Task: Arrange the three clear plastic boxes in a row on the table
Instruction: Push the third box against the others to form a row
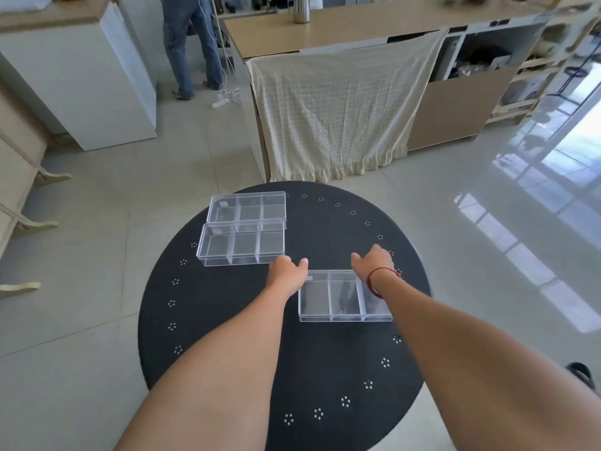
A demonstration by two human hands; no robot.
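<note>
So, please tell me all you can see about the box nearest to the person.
The near box is clear plastic, rectangular and shallow, split by two walls into three compartments that look empty. It lies flat on the black round table, right of centre, apart from the two other boxes. The left hand is at its far left corner, the right hand at its far right corner; the right wrist crosses above it.

Right hand [374,260] hides near box [328,296] corner.

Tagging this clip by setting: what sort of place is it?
Probably a home-style kitchen or studio mock-up: a long wooden counter with a metal jug, white cabinets, glossy tiled floor, and a small round black table.
</note>
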